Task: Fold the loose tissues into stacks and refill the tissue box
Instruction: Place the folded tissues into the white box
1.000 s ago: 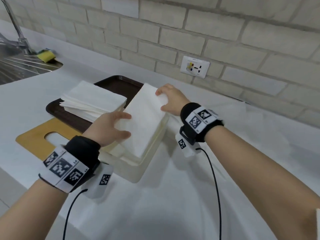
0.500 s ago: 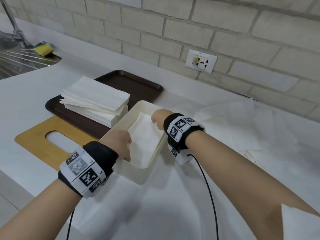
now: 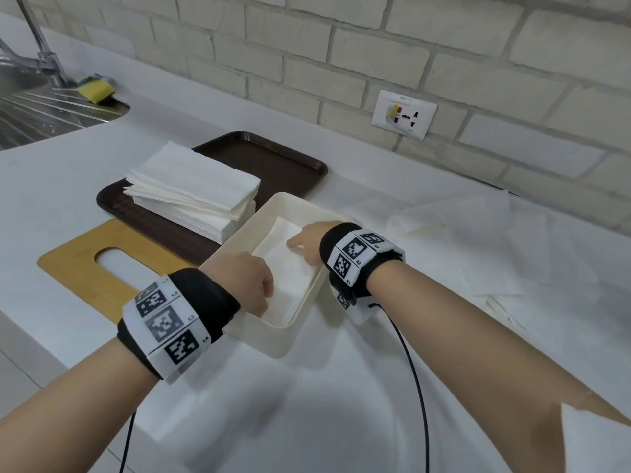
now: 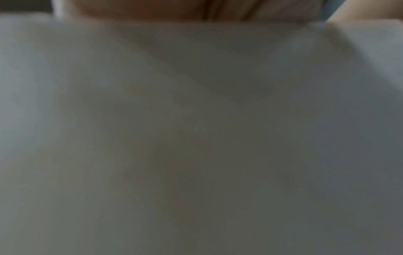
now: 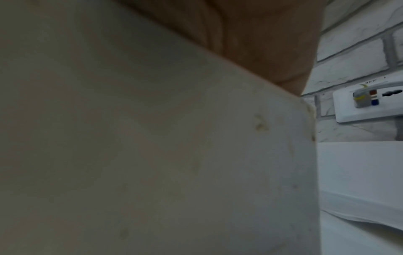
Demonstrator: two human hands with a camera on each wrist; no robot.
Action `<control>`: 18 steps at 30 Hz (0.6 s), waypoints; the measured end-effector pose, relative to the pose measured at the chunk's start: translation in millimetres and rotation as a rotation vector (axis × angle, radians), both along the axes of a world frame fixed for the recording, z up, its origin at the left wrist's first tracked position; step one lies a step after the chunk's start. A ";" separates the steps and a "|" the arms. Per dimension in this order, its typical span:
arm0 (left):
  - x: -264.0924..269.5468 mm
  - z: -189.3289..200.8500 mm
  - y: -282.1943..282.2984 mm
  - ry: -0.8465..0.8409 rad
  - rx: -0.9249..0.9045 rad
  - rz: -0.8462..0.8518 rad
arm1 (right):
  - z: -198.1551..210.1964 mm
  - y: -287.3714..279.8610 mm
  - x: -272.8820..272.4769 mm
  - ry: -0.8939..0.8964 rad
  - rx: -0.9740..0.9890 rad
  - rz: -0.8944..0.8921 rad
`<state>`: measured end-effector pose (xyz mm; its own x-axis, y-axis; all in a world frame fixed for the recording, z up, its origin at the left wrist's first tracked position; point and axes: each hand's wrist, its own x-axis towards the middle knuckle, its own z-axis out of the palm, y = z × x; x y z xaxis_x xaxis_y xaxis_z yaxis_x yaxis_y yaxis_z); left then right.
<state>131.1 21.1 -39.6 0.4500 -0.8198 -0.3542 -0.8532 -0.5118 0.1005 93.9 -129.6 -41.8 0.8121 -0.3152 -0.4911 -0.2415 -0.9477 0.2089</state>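
Note:
An open cream tissue box [image 3: 273, 339] stands on the white counter in the head view, with a folded white tissue stack [image 3: 290, 268] lying flat inside it. My left hand [image 3: 254, 285] reaches over the near end and presses down on the stack, its fingertips hidden below the rim. At the box's right side my right hand [image 3: 305, 245] rests its fingers on the stack. A taller pile of folded tissues [image 3: 194, 189] sits on a brown tray [image 3: 273, 158]. Both wrist views are filled by the blurred box wall [image 4: 196, 120] [image 5: 130, 138].
A wooden lid with a slot [image 3: 85, 264] lies left of the box. Loose unfolded tissues [image 3: 478, 247] spread over the counter to the right. A sink [image 3: 34, 110] with a yellow sponge [image 3: 95, 90] is far left. A wall outlet [image 3: 404, 114] sits on the brick wall.
One second ago both hands held the folded stack above the box. They lowered it inside, and now they press on it as it lies flat.

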 end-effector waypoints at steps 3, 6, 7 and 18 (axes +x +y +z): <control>-2.1 2.9 0.8 0.047 0.027 0.067 | -2.2 1.0 0.3 0.000 -0.011 0.040; -7.5 9.2 0.1 0.054 0.099 0.100 | 1.6 1.2 -2.0 -0.107 0.033 0.030; -8.9 11.8 0.8 0.047 0.104 0.104 | 5.6 -0.1 -5.7 -0.194 0.080 -0.010; -80.7 63.7 6.0 0.144 -0.703 0.126 | 11.3 -43.9 -149.3 -0.680 0.248 -0.457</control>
<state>50.4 27.0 24.1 0.5449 -0.8202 0.1743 -0.7452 -0.3785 0.5490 -55.4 -173.5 -30.5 0.7744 -0.6314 -0.0414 -0.6088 -0.7255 -0.3209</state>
